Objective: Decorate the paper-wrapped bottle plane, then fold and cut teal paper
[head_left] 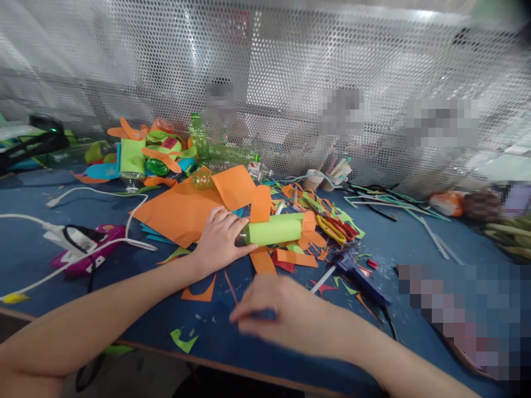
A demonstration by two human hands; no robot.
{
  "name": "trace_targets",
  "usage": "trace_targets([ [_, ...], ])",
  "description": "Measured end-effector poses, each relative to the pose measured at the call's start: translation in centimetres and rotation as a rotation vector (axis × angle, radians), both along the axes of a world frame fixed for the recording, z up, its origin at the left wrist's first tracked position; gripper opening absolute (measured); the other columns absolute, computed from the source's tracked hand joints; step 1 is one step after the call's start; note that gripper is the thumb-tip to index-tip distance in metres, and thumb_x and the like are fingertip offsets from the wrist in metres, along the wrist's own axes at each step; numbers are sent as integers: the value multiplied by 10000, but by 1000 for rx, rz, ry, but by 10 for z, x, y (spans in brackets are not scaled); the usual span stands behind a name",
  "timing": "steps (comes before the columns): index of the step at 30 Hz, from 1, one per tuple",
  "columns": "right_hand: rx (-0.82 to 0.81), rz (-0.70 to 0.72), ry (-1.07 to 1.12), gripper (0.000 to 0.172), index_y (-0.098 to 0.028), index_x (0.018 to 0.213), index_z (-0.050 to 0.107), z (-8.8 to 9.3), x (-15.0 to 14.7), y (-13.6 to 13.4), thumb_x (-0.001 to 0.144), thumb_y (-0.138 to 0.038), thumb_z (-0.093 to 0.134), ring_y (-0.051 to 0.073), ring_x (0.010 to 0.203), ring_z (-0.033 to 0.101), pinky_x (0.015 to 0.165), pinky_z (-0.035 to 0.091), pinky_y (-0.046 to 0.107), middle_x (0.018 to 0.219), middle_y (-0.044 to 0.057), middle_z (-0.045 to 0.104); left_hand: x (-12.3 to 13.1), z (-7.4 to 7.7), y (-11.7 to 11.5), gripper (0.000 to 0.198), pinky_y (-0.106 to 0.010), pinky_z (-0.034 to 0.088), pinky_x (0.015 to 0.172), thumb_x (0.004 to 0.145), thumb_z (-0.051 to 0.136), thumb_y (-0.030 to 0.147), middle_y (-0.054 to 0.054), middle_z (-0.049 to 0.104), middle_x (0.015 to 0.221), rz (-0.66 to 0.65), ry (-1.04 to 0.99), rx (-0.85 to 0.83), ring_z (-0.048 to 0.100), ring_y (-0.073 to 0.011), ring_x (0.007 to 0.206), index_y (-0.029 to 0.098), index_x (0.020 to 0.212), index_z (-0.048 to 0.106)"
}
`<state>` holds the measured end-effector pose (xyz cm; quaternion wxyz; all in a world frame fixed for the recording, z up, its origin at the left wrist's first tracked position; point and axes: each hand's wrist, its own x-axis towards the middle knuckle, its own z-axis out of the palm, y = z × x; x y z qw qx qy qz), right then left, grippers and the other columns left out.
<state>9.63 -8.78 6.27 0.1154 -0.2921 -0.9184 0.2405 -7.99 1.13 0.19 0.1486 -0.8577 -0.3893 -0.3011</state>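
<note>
My left hand (224, 240) is closed around the dark, bare end of a plastic bottle (276, 229) lying on its side. Green paper wraps the bottle's body, and orange paper flaps (260, 203) stick out from it on both sides and at its far right end. Nearer the table's front edge, my right hand (277, 315) is apart from the bottle, its bent fingers smeared by motion. A thin red strip (230, 287) shows just beyond those fingertips; whether they touch it is unclear. Close to my right forearm lies a blue hot glue gun (360, 279), its white glue stick pointing toward my hand.
Orange sheets (178, 207) lie behind my left hand. Scissors (332, 229) rest among paper scraps. Paper-decorated bottles (133, 157) stand at the back left, before a perforated metal screen (286, 66). White cables and a purple power strip (89, 254) are at left, a pen cup (338, 171) behind.
</note>
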Motion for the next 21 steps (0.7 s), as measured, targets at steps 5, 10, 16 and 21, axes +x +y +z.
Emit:
trace_targets([
  [5,-4,-393,-331,212,-223,1055,679,14,35,13,877,-234,565,170,691,670,630,486,254,791,23,721,0,0,0,527,-461,329,1008,790,581,575,-93,658,953,-9,-13,-6,566,-261,940,142,1087,619],
  [10,247,-643,-685,232,-146,1054,659,-15,67,48,854,-158,542,289,923,663,712,492,345,958,143,697,0,-1,0,519,-473,333,1005,769,613,567,-86,662,955,-20,-45,-23,564,-263,943,157,1088,619],
  [16,280,-658,-704,151,-151,912,641,-22,65,38,882,-158,493,250,873,665,664,479,289,887,113,666,0,-2,1,506,-486,340,996,762,620,561,-87,663,955,-23,-57,-23,568,-271,943,174,1088,624],
  [21,292,-637,-678,193,-118,1023,595,-26,67,36,888,-132,458,245,913,646,753,492,322,981,139,639,0,0,1,518,-476,335,1003,768,617,560,-89,661,951,-15,-38,-36,567,-266,945,155,1091,620],
])
